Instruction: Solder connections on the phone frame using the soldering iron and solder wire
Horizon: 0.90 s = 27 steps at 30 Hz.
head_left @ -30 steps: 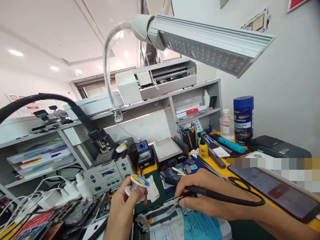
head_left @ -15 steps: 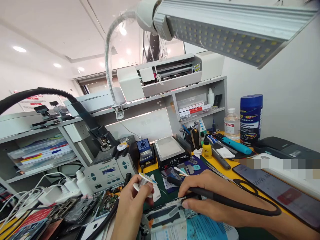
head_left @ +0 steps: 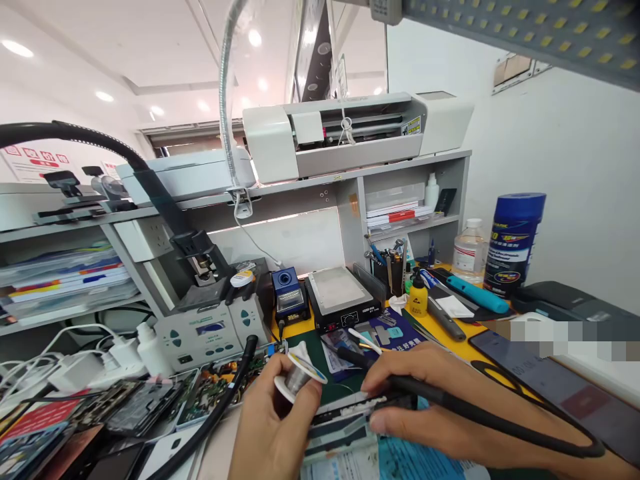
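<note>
In my left hand (head_left: 275,413) is a white-flanged spool of solder wire (head_left: 299,381), pinched between thumb and fingers and tilted. A thin strand shows faintly to its right. My right hand (head_left: 420,393) is closed around a soldering iron with a black handle (head_left: 350,357); its black cable (head_left: 520,427) loops back over my wrist. The iron's tip cannot be made out. Just below the fingertips lies an opened phone frame (head_left: 340,430), partly covered by my hands. Whether the right fingers also touch its edge is unclear. Under it is a blue-and-white printed sheet (head_left: 405,457).
A soldering station (head_left: 289,300), a hot plate (head_left: 345,310) and a grey rework unit (head_left: 210,333) stand behind. Phone boards (head_left: 215,393) and a black hose (head_left: 220,413) lie left. Right are a yellow bottle (head_left: 418,298), a phone (head_left: 550,380) and a blue spray can (head_left: 515,247).
The view has shifted, bringing the lamp higher. My left hand, with the spool, sits slightly farther right and lower in the picture. Both hands keep their grip.
</note>
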Available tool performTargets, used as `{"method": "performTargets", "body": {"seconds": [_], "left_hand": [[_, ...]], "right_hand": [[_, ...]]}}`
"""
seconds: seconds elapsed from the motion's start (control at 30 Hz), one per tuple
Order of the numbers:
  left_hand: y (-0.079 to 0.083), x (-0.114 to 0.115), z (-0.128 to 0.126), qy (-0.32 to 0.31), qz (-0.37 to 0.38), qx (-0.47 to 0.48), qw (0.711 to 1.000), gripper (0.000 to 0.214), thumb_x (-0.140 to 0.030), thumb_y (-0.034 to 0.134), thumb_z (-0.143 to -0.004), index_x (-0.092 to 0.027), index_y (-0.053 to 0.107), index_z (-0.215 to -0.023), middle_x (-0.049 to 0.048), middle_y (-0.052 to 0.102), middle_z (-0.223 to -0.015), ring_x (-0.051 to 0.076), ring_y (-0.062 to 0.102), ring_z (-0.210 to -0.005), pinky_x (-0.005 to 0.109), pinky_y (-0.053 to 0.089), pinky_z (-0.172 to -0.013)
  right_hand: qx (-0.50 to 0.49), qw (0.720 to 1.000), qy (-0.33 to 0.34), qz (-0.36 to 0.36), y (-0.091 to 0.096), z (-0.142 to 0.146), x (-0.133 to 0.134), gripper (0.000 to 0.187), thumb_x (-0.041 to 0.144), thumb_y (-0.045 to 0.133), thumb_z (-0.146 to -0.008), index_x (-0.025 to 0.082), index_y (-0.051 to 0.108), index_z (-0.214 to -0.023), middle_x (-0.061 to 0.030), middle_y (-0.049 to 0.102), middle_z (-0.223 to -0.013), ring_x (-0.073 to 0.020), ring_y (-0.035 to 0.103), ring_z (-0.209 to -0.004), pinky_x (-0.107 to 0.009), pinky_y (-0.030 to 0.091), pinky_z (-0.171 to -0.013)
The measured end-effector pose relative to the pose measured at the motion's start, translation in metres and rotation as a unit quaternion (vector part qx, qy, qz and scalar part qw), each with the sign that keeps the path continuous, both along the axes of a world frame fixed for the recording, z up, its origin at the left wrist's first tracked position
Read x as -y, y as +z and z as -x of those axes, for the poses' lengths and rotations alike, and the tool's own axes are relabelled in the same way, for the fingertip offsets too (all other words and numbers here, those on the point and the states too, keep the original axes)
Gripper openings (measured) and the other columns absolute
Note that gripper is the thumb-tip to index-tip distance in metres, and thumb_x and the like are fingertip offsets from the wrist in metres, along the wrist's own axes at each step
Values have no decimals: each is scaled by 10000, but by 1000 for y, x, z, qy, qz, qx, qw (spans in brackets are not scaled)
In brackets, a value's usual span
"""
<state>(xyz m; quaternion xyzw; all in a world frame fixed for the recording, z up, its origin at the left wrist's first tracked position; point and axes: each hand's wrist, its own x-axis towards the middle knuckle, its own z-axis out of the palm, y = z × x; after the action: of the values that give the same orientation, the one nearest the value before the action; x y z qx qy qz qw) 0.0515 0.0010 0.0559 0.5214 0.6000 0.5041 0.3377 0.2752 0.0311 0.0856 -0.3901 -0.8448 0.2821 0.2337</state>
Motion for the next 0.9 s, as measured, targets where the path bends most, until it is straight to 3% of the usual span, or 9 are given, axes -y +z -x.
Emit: {"method": "performTargets", "body": {"seconds": [0.17, 0.4, 0.63, 0.9], "left_hand": [[4, 4, -5, -1, 12, 11, 1000, 288, -497, 606, -758, -218, 531, -758, -59, 464, -635, 124, 407, -635, 236, 346, -620], [5, 7, -9, 8, 27, 17, 999, 279, -500, 615, -741, -236, 526, -743, -82, 381, -574, 113, 355, -571, 244, 398, -630], [4, 5, -6, 8, 46, -3, 999, 288, -511, 597, -751, -238, 506, -749, -71, 429, -605, 121, 394, -608, 228, 379, -607], [2, 6, -7, 13, 34, -8, 999, 271, -500, 606, -761, -241, 524, -753, -67, 493, -621, 130, 445, -607, 239, 431, -645]], "right_hand": [[-77, 995, -64, 25, 1, 12, 7, 246, 458, 745, -846, 286, 783, -1018, -2, 813, -1028, -235, 743, -959, -265, 547, -734], [-59, 997, -55, 12, -2, 24, 10, 232, 417, 621, -949, 246, 778, -958, -26, 804, -957, -218, 716, -853, -243, 491, -591], [-70, 995, -71, -10, -9, 25, 10, 232, 394, 612, -940, 227, 757, -868, -17, 746, -804, -169, 631, -702, -223, 431, -534], [-58, 997, -55, 1, -3, 22, 10, 179, 325, 611, -935, 215, 725, -852, 8, 690, -713, -134, 590, -616, -200, 436, -535]]}}
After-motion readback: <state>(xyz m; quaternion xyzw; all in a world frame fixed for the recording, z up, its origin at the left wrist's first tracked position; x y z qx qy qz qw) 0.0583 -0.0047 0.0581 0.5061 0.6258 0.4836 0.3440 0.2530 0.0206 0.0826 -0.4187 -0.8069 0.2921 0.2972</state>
